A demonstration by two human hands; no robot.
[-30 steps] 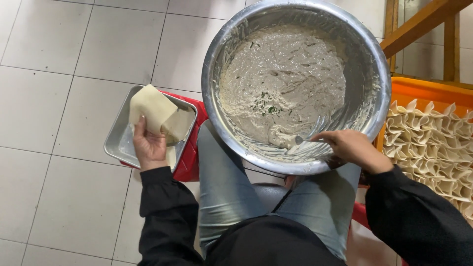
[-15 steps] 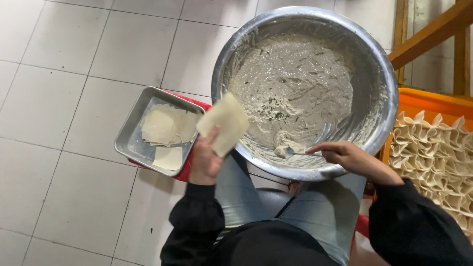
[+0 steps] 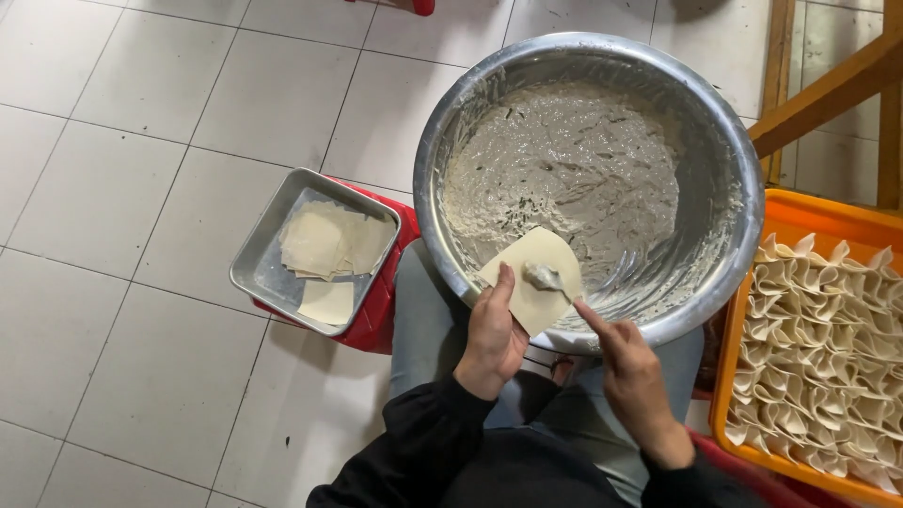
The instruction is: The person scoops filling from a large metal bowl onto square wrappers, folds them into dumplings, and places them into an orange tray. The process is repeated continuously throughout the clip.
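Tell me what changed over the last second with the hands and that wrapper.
The left hand lifted a wrapper from the metal tray and carried it over the bowl rim. The right hand came out of the filling and set a dab on the wrapper. Bowl, tray and orange crate stayed put.
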